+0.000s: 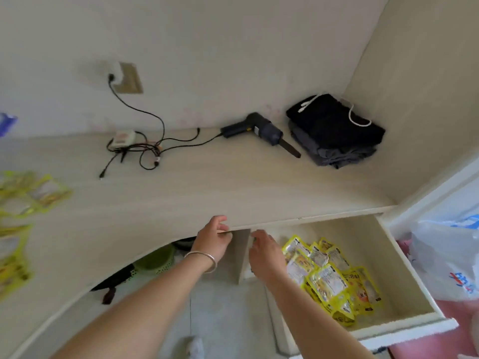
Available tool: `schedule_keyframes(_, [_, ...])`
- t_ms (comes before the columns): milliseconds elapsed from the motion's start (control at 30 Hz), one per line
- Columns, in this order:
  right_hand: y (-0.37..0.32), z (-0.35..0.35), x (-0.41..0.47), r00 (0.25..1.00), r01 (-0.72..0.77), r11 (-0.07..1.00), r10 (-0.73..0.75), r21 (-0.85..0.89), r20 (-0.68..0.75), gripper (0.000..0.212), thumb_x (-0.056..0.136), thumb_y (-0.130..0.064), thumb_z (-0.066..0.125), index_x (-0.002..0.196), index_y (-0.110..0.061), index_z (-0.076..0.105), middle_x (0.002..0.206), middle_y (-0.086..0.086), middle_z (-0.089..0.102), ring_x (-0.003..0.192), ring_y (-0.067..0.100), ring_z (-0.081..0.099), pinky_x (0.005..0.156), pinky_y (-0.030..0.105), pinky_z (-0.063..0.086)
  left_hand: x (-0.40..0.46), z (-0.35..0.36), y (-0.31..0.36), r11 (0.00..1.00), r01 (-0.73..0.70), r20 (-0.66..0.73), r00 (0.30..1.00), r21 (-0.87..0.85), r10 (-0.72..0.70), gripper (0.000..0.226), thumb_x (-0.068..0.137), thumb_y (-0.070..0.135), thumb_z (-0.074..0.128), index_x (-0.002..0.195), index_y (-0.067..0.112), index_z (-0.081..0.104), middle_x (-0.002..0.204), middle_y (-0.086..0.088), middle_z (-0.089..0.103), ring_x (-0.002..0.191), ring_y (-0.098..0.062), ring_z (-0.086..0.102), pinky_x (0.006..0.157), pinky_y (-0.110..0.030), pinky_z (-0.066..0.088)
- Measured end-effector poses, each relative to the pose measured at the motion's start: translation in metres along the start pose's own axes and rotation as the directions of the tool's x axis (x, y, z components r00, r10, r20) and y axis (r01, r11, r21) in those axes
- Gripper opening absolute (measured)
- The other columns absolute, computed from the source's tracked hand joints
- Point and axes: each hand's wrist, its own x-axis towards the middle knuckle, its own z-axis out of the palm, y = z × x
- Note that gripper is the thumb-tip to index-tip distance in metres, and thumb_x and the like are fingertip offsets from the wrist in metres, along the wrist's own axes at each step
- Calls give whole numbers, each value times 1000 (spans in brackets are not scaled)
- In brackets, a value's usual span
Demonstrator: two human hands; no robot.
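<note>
Fingers of left hand (pixel 213 238) curl over bench (pixel 181 198) front edge, gripping it; right hand (pixel 265 252) inside open drawer (pixel 373 244), fingers bent, grasp unclear. Pile of yellow packets (pixel 329 278) in drawer, 4 o'clock of right hand, just beside; long axis 10-to-4; right hand nearer.

Grips the desk edge (pixel 311 220) with the left hand (pixel 213 235); reaches the right hand (pixel 263 252) into the open drawer (pixel 401 330), just beside yellow packets (pixel 329 275). Farther back on the desktop: corded handheld tool (pixel 261 130), folded dark clothes (pixel 337 130).
</note>
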Motion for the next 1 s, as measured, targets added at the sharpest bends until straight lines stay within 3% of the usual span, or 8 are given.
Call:
schedule_keyframes(267, [-153,98,-24,934,304,953,-298,0,196,34,90,-10,46,122,-21,55,116,-1,58,106,17,55,83,27,44,-27,-173,-104,978,137,-311,933,-158,-181,41,87,12,57,127,17,50,115,-4,64,95,-22,60,83,-26,44])
schedule_keyframes(433, [-238,168,-33,894,359,932,-361,57,264,29,95,-34,46,119,-22,57,109,-3,60,93,13,52,79,26,42,-43,-263,-185,949,219,-398,868,-227,-296,41,86,10,60,126,15,51,107,-5,63,88,-24,60,78,-33,48])
schedule_keyframes(500, [-266,194,-35,876,383,922,-382,58,293,31,95,-39,46,117,-21,58,111,-1,61,97,16,55,81,28,43,-50,-292,-212,932,256,-417,841,-256,-345,42,85,8,59,126,13,51,99,-1,59,85,-21,56,77,-32,48])
schedule_keyframes(633, [-304,243,-44,827,445,895,-416,10,379,29,93,-34,52,119,-22,57,106,-3,58,105,17,56,85,30,45,-66,-329,-262,898,347,-434,789,-270,-436,46,82,8,61,126,16,52,106,-2,59,97,-24,59,88,-35,48])
schedule_keyframes(767, [-325,285,-47,749,545,834,-440,-84,495,34,91,-32,56,124,-24,53,120,-2,56,114,15,52,90,30,44,-70,-349,-296,881,445,-431,771,-163,-469,52,79,19,67,128,22,51,127,-7,54,116,-26,55,98,-38,45])
schedule_keyframes(1000, [-355,333,-27,585,764,609,-515,-214,627,61,82,-43,66,135,-25,41,137,1,37,128,20,34,100,33,39,-48,-367,-322,840,531,-467,717,-114,-517,47,79,16,63,125,23,55,134,-8,46,119,-30,50,100,-40,44])
